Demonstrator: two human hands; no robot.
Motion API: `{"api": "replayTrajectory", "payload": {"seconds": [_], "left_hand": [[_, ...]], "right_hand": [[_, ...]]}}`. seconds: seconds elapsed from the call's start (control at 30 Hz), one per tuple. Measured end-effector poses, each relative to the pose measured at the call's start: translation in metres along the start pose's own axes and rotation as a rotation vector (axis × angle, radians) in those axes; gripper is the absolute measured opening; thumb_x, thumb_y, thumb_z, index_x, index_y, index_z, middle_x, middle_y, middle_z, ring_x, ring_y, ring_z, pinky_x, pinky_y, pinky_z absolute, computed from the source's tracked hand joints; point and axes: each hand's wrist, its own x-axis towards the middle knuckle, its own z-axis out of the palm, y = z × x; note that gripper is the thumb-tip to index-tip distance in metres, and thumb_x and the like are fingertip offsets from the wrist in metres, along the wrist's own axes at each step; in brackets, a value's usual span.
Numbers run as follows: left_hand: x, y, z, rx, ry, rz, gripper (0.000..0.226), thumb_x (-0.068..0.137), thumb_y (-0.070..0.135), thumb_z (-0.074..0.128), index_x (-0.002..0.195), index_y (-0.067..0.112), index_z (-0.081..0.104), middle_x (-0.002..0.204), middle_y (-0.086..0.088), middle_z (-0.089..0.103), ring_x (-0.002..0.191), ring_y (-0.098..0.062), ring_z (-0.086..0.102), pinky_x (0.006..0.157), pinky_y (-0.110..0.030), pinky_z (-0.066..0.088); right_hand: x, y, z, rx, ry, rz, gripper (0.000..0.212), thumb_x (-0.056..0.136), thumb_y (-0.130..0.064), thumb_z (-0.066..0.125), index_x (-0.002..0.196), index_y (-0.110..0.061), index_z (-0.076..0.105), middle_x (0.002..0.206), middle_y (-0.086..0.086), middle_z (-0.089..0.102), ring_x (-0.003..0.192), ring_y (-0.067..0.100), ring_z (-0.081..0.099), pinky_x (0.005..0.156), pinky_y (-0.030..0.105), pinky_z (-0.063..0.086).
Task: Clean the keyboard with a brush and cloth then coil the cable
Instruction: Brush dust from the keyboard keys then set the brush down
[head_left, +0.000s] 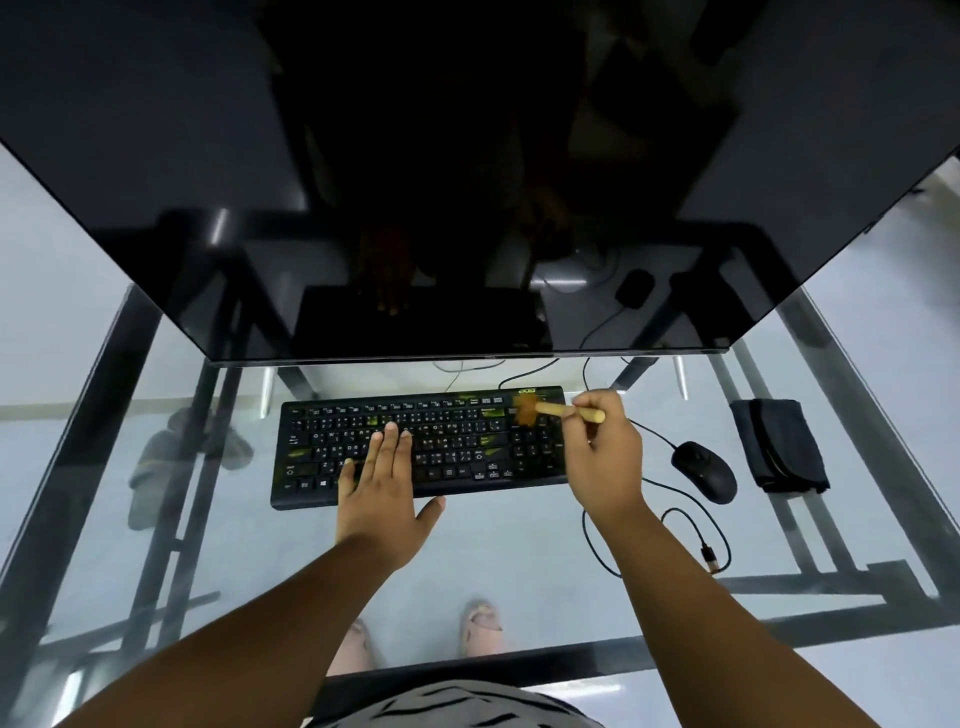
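A black keyboard (457, 441) with yellow-green smudges lies on the glass desk (509, 551). My left hand (382, 488) rests flat on its left-middle keys, fingers straight. My right hand (605, 457) grips the wooden handle of a small brush (550, 409), whose bristles touch the keyboard's upper right keys. A dark folded cloth (779, 444) lies at the right of the desk. A black cable (691, 535) with a loose plug end curls on the glass near my right wrist.
A large dark monitor (467, 182) overhangs the back of the desk. A black mouse (704, 470) sits between keyboard and cloth, its wire running back under the monitor. The desk's black frame bars and my feet show through the glass.
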Motion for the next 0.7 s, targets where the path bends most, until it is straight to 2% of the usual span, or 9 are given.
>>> {"api": "replayTrajectory", "payload": {"seconds": [0.13,0.23,0.3,0.37,0.47,0.53,0.63,0.7], "left_hand": [[-0.007,-0.035,-0.005,-0.035,0.041,-0.051,0.091,0.089,0.068,0.033,0.155,0.016,-0.004,0.163,0.0,-0.01,0.149,-0.017,-0.01,0.12,-0.044,0.003],[-0.013,-0.064,-0.01,-0.053,0.051,-0.099,0.097,0.086,0.072,0.035,0.154,0.016,-0.007,0.163,0.0,-0.011,0.149,-0.016,-0.011,0.12,-0.042,0.002],[-0.016,-0.08,-0.011,-0.044,0.04,-0.127,0.103,0.084,0.074,0.037,0.154,0.015,-0.01,0.162,0.0,-0.014,0.149,-0.016,-0.013,0.12,-0.042,0.001],[-0.019,-0.096,-0.012,-0.041,0.03,-0.157,0.108,0.081,0.077,0.04,0.153,0.015,-0.013,0.162,0.0,-0.016,0.148,-0.015,-0.014,0.12,-0.043,0.001],[-0.023,-0.116,-0.013,-0.042,-0.001,-0.176,0.116,0.077,0.079,0.045,0.152,0.015,-0.015,0.161,0.0,-0.017,0.148,-0.015,-0.015,0.12,-0.044,0.001],[-0.024,-0.126,-0.013,-0.055,-0.032,-0.175,0.12,0.075,0.08,0.047,0.152,0.015,-0.017,0.161,0.001,-0.018,0.148,-0.015,-0.015,0.12,-0.043,0.002],[-0.026,-0.134,-0.012,-0.104,-0.07,-0.168,0.125,0.071,0.08,0.053,0.152,0.015,-0.017,0.162,0.0,-0.014,0.149,-0.016,-0.01,0.121,-0.042,0.007],[-0.026,-0.137,-0.013,-0.139,-0.092,-0.162,0.127,0.07,0.078,0.058,0.152,0.015,-0.017,0.163,0.0,-0.01,0.149,-0.017,-0.007,0.121,-0.041,0.01]], "right_hand": [[-0.014,-0.025,0.036,0.388,-0.149,0.158,0.01,0.094,-0.007,0.054,0.091,-0.012,0.062,0.075,0.002,0.068,0.066,0.012,0.063,0.064,0.023,0.051],[-0.035,-0.039,0.07,0.434,-0.3,0.202,0.011,0.096,-0.009,0.054,0.094,-0.013,0.064,0.084,0.012,0.07,0.07,0.011,0.067,0.067,0.02,0.052],[-0.046,-0.045,0.09,0.399,-0.391,0.166,0.014,0.095,-0.011,0.056,0.093,-0.022,0.065,0.083,0.008,0.071,0.075,0.015,0.067,0.073,0.028,0.054],[-0.053,-0.053,0.106,0.338,-0.435,0.106,0.011,0.094,-0.017,0.06,0.09,-0.028,0.064,0.082,0.009,0.069,0.071,0.02,0.062,0.069,0.032,0.049],[-0.061,-0.067,0.127,0.266,-0.439,0.044,0.002,0.093,-0.022,0.063,0.094,-0.023,0.064,0.082,0.007,0.068,0.069,0.023,0.059,0.061,0.028,0.044],[-0.064,-0.074,0.138,0.23,-0.469,-0.001,0.005,0.093,-0.022,0.062,0.097,-0.02,0.065,0.079,0.005,0.068,0.067,0.024,0.059,0.059,0.029,0.044],[-0.065,-0.072,0.149,-0.037,-0.461,-0.114,0.007,0.093,-0.025,0.06,0.098,-0.021,0.064,0.066,-0.012,0.062,0.047,0.007,0.047,0.048,0.022,0.037],[-0.065,-0.071,0.152,-0.166,-0.324,-0.146,0.006,0.091,-0.027,0.057,0.096,-0.025,0.061,0.074,-0.014,0.067,0.047,0.002,0.045,0.048,0.022,0.038]]}}
